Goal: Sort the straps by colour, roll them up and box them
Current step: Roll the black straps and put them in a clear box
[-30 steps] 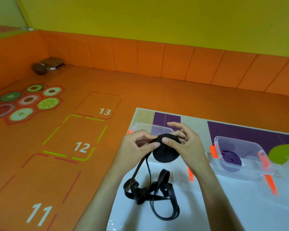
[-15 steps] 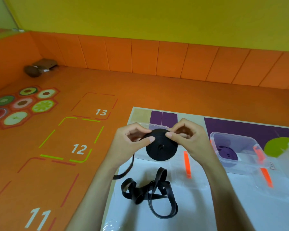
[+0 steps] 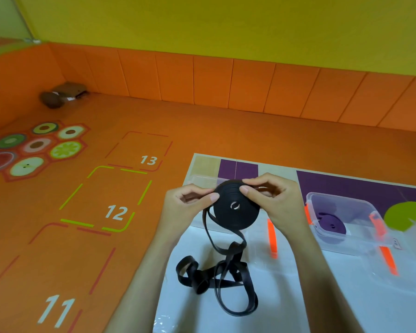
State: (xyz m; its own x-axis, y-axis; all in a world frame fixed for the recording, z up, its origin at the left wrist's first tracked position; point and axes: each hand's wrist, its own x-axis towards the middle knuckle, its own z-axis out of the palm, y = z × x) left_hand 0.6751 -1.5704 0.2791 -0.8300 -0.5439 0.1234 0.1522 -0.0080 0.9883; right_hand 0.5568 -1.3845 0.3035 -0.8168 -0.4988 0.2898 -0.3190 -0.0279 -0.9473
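My left hand (image 3: 185, 205) and right hand (image 3: 274, 205), fingers clamped on the coiled black strap (image 3: 235, 213), its loose tail (image 3: 214, 277) heaped beneath

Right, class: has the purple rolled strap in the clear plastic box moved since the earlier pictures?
No. The purple rolled strap lies at the left end of the clear plastic box, as before.
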